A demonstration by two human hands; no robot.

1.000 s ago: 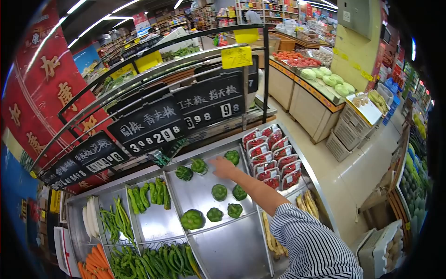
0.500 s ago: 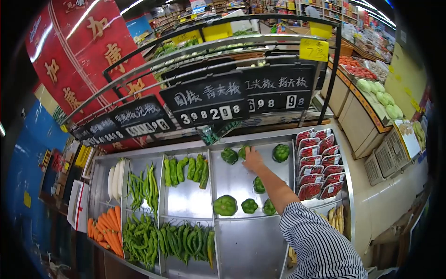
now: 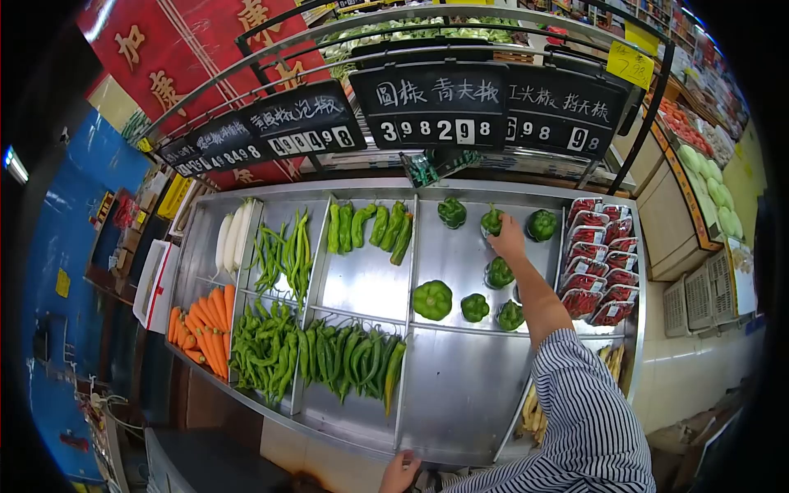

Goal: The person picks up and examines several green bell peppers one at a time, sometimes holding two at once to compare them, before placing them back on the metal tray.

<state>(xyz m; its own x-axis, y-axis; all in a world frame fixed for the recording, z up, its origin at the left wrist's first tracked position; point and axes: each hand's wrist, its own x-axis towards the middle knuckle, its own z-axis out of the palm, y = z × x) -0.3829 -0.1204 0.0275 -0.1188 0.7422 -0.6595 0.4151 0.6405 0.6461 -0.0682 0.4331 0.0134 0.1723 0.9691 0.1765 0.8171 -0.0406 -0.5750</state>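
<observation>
My right hand (image 3: 508,238) reaches across the metal display tray (image 3: 460,398), its fingers closed round a green bell pepper (image 3: 491,220) in the back row. To either side of that pepper lie two more, one on the left (image 3: 451,213) and one on the right (image 3: 541,224). Nearer me, more bell peppers rest in the same compartment, among them a large one (image 3: 432,300) and a small one (image 3: 474,307). Another is partly hidden behind my forearm. At the bottom edge of the view, my left hand (image 3: 399,473) is by the tray's front rim, its fingers mostly hidden.
Packs of red chillies (image 3: 598,259) line the right side. Left of the bell peppers lie long green peppers (image 3: 349,361), carrots (image 3: 205,329) and white radishes (image 3: 236,234). Black price boards (image 3: 431,103) hang on a rail behind the tray. Grey crates (image 3: 699,296) stand at right.
The view has shifted, so the tray appears higher and further right. My right hand is still at the same bell pepper. My left hand has come into view at the bottom.
</observation>
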